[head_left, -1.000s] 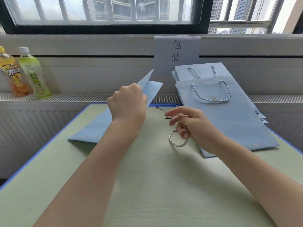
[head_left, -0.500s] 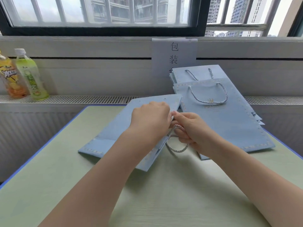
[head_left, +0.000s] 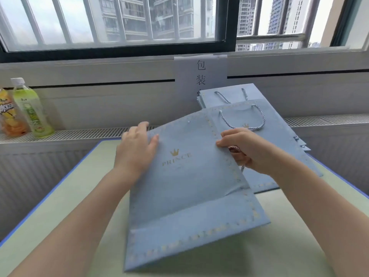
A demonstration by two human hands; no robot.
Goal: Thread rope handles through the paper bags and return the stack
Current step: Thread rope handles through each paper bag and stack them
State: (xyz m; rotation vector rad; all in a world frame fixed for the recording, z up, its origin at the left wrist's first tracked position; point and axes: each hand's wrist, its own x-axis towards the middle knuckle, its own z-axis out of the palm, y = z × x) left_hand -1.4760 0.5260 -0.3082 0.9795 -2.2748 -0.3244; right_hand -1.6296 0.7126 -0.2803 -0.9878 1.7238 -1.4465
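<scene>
The person is holding a flat light-blue paper bag [head_left: 191,186] tilted up off the green table [head_left: 60,226], its printed face turned toward the camera and its long axis running from the folded base at about six o'clock up to the open mouth at about twelve. The left hand [head_left: 137,148] is gripping the bag's left edge near the top, thumb lying on the front face and the fingers going behind the panel. The right hand [head_left: 245,150] is working at the bag's right edge at about three o'clock from the printed crown, fingers curled around a twisted rope handle [head_left: 235,149] while the fingertips are pressing against the paper. A small punched hole [head_left: 188,122] is showing near the top edge, lying up and to the left of the right hand, at roughly eleven o'clock from it; a second hole is not visible. The right hand, carrying the rope, is the nearer one to that hole, so the rope end probably needs to travel up toward the mouth while the left hand steadies the panel. Which end of the rope is free cannot be told, since the fingers are hiding it. Bags already fitted with handles are lying in a stack [head_left: 269,120] at about one o'clock, partly under the held bag.
</scene>
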